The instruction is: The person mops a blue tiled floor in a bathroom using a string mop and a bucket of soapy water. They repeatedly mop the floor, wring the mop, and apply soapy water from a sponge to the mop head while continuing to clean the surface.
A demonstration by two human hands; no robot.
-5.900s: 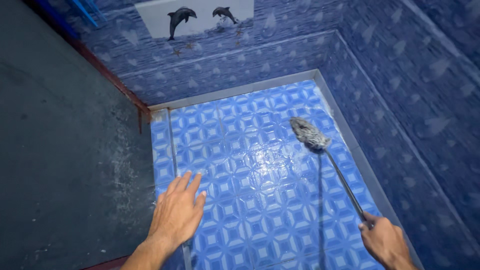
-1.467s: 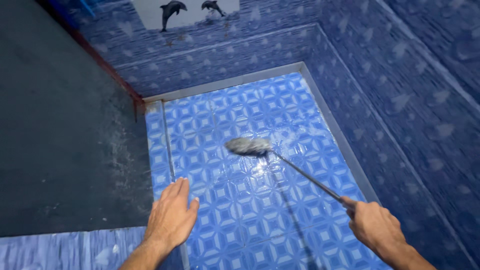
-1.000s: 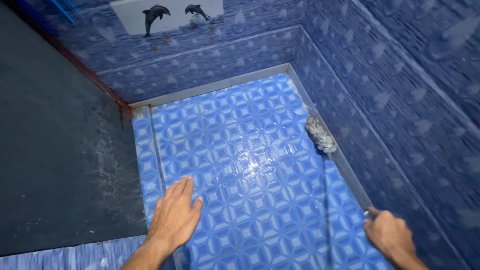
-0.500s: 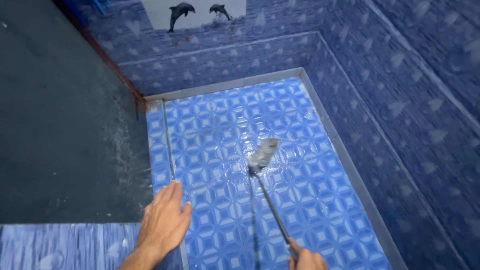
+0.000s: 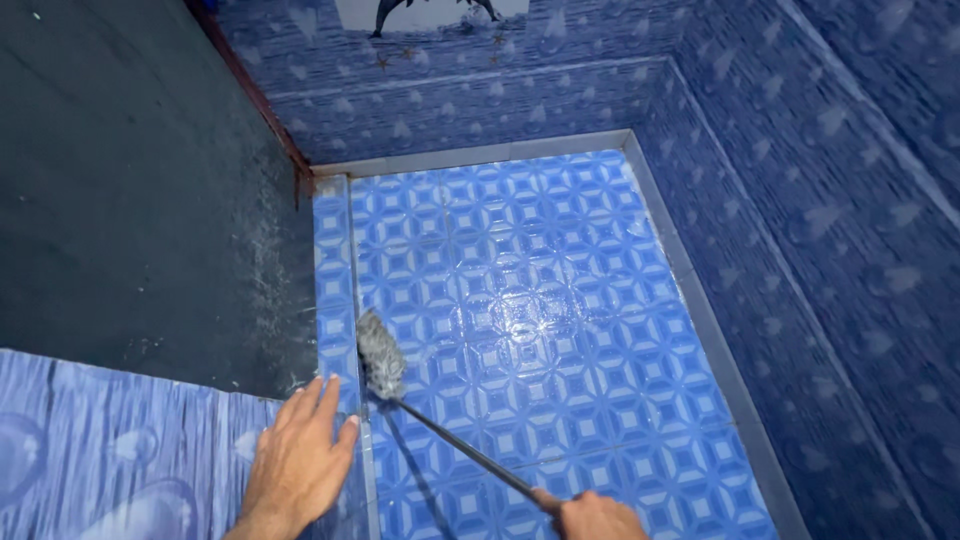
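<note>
Right grip (image 5: 598, 518) clenched on brush (image 5: 380, 355) handle, left hand (image 5: 298, 462) released beside bristles

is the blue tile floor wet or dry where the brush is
Wet, by the look of it: the floor tiles shine with a bright glare patch right of the brush head, which the right hand holds by its handle.

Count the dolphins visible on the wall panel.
2, both cut off by the frame's top edge: one dolphin at the left of the pale panel, the other dolphin to its right. More may be out of view.
</note>
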